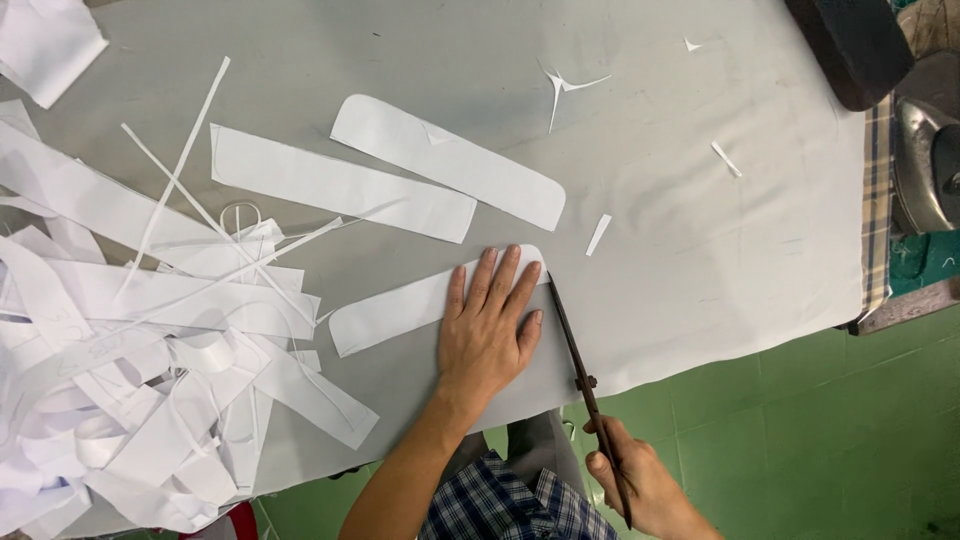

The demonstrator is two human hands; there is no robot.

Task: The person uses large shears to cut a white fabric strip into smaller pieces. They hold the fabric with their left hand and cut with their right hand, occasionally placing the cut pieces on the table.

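Near the front edge of the worktop (700,250), the left hand (487,330) lies flat with fingers spread, pressing down a white rounded strip (390,312). The right hand (640,485) is clenched around the handles of dark scissors (578,360), whose blades meet the strip's right end. Two more strips (340,185) lie behind; a scrap pile (130,370) crowds the left edge.

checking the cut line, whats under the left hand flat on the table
The left hand presses flat on a long white strip with rounded ends, lying on the grey cloth. The strip's part beneath the palm is hidden. Scissors in the right hand meet its right end.
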